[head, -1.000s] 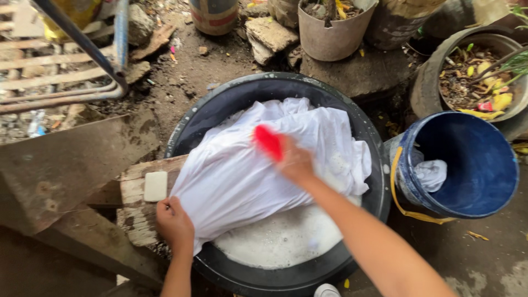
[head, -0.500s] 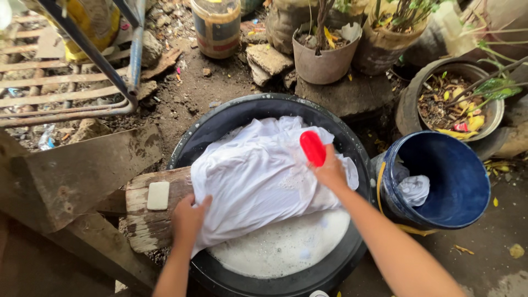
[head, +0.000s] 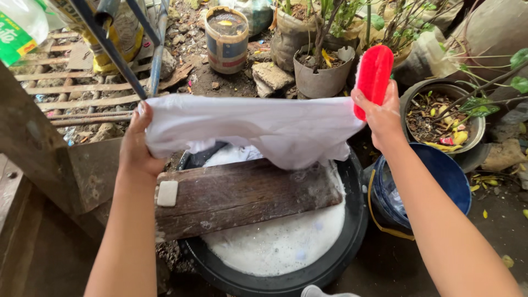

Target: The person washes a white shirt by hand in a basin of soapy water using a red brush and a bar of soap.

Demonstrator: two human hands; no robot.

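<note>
Both hands grip the white cloth (head: pixel 258 132) above the plank (head: pixel 242 195); left hand (head: pixel 136 144) at nine o'clock, right hand (head: pixel 382 115) also clutching the red brush (head: pixel 374 74); the brush could slip into the suds.

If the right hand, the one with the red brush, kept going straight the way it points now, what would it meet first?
The right hand points up and away, red brush upright. Straight on, it would probably first reach the grey plant pot or the leafy stems beside it, though depth is hard to judge; the hand seems higher than the pot.
</note>
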